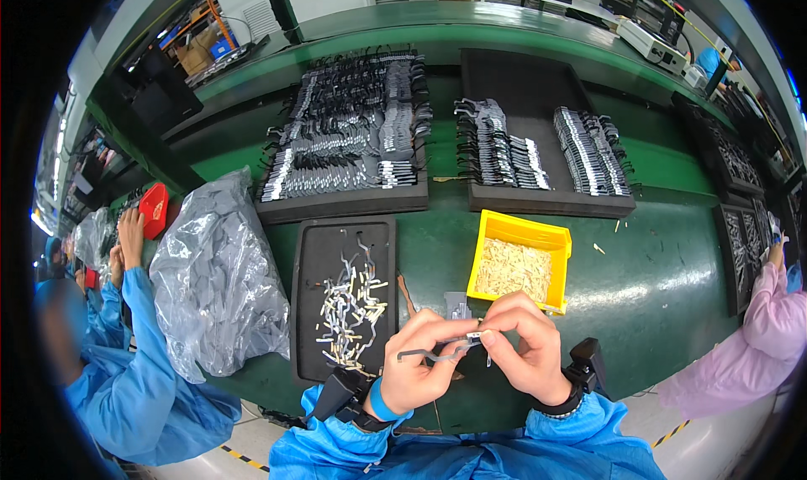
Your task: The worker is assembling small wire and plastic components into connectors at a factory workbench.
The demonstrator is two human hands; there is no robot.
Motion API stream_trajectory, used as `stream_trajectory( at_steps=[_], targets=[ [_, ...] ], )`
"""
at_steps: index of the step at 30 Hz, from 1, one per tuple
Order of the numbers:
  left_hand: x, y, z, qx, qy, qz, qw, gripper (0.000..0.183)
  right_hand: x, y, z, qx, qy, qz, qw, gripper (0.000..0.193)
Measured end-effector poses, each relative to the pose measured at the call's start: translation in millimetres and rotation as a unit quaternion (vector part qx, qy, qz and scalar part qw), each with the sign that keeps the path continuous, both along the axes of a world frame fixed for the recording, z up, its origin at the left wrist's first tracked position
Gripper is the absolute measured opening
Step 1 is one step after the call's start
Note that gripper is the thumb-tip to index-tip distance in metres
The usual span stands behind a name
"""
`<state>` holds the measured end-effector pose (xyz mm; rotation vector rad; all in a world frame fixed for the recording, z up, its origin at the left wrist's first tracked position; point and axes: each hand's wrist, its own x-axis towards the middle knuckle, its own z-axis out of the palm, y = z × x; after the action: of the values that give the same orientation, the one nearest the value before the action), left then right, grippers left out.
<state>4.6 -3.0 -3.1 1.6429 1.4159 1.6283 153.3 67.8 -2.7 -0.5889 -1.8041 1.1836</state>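
1. At the lower centre of the frame, a thin grey part (430, 356) lies between the two hands, its bent tail pointing left and its small pale end (474, 337) at the right.
2. The left hand (420, 366) grasps the part's body between thumb and fingers; the right hand (525, 345) pinches around the pale end. The fingers hide exactly where each touches.
3. The work looks like fine fingertip handling at that end, so the left hand does best as a steady support, gripping close to it and leaving the slender tail unstressed.
4. The right hand should press lightly and in line with the part; a sideways push could bend it or make it slip.
5. Tilting the end so that the fingertips do not cover it would make its alignment easier to check.
6. Just above the hands, the yellow bin (565, 266) holds small pale pieces (513, 266); single pieces taken from it would be easier to control than a bunch.
7. Left of the hands, the shallow black tray (307, 312) carries loose, jumbled parts (349, 312). Lifting one by its sturdier portion, rather than tugging its tail, should avoid tangles.
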Motion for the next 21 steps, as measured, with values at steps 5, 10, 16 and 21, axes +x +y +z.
stream_trajectory(
  at_steps=[5, 10, 16, 21],
  targets=[
    [-0.5, -1.7, 3.8, -0.083, 0.055, -0.012, 0.995, 0.038, -3.1, -2.4, 3.9, 0.056, -0.025, -0.044, 0.997, 0.007],
    [-5.9, 1.9, -0.7, -0.061, -0.005, 0.034, 0.998, 0.032, 2.2, -6.6, -6.3, -0.041, -0.016, -0.034, 0.998, 0.017],
    [-5.7, 4.2, -5.3, -0.047, -0.042, 0.013, 0.998, 0.025, -3.9, -10.7, -2.9, -0.029, -0.010, 0.001, 1.000, 0.023],
    [-3.5, 3.8, -5.6, -0.048, -0.053, 0.026, 0.997, 0.028, -10.7, -12.2, -0.3, 0.018, -0.007, -0.040, 0.999, 0.018]
  ],
)
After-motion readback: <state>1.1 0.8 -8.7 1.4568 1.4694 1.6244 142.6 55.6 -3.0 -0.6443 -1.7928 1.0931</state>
